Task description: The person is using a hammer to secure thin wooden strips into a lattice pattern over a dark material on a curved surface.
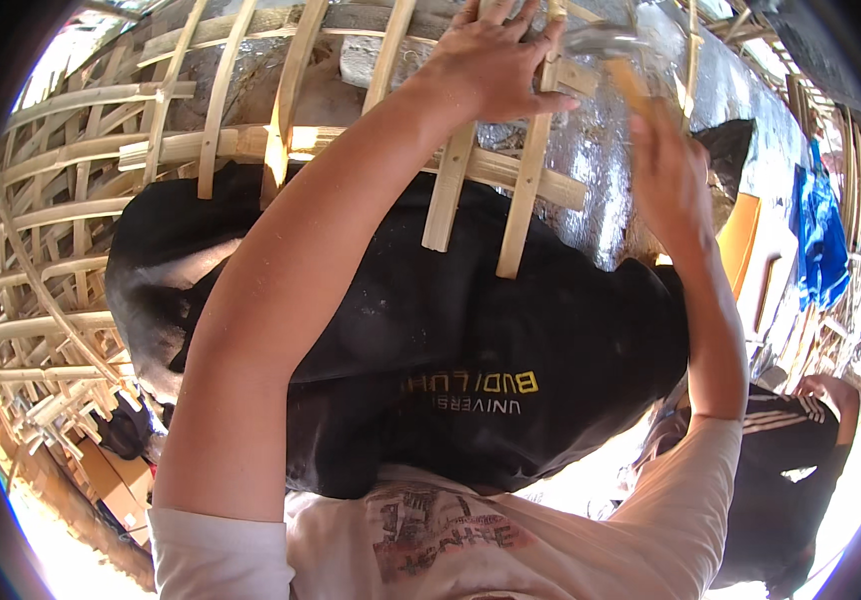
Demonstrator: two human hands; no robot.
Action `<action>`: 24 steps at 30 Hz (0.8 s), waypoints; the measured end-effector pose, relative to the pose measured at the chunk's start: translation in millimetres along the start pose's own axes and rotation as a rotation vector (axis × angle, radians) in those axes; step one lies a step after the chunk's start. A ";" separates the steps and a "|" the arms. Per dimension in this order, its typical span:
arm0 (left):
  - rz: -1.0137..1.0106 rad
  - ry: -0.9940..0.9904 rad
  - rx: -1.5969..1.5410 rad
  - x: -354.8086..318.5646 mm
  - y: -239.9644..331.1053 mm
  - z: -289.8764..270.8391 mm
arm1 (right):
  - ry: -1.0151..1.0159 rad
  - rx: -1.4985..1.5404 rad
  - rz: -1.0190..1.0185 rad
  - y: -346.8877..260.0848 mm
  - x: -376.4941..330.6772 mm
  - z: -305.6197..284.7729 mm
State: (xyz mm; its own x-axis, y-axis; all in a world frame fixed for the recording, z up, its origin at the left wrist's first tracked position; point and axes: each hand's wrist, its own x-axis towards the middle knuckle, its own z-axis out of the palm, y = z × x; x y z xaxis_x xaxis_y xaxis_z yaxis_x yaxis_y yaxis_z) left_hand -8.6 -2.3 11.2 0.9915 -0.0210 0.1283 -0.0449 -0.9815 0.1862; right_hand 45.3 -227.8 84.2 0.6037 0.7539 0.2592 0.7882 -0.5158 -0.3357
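Black cloth point(471, 330) lies below left hand point(496, 60) gripping bamboo frame point(531, 190).

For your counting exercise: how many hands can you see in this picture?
2: the left hand presses a bamboo strip top centre; the right hand swings a blurred hammer. Others may be hidden.

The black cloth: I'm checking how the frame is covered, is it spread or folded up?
Spread: the black cloth drapes over the bamboo frame, under loose slats.
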 end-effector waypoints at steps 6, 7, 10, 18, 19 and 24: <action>-0.005 -0.152 -0.111 1.8 13.9 -27.1 | -0.142 -0.033 0.085 1.0 -3.5 -4.0; -0.005 -0.119 -0.089 -1.9 8.8 -26.5 | -0.138 -0.022 0.072 -5.3 1.3 -7.2; 0.008 -0.101 -0.066 0.8 5.1 -24.2 | 0.098 0.302 0.237 -11.5 -5.2 -21.4; -0.016 -0.224 -0.116 2.3 11.6 -38.2 | -0.079 0.054 0.253 -9.9 -1.2 -17.2; -0.026 -0.220 -0.116 0.5 10.1 -35.5 | -0.060 0.118 0.292 -13.7 4.7 -15.6; -0.054 -0.363 -0.036 3.5 17.4 -34.8 | -0.098 0.138 0.321 -18.1 21.3 4.9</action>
State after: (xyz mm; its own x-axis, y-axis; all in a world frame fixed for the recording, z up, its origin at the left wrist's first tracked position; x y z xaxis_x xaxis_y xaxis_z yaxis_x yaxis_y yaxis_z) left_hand -10.1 -12.8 48.8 0.9709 -0.0418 -0.2359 0.0111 -0.9757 0.2186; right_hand 43.2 -200.5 91.3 0.7983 0.6012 0.0348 0.5325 -0.6778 -0.5070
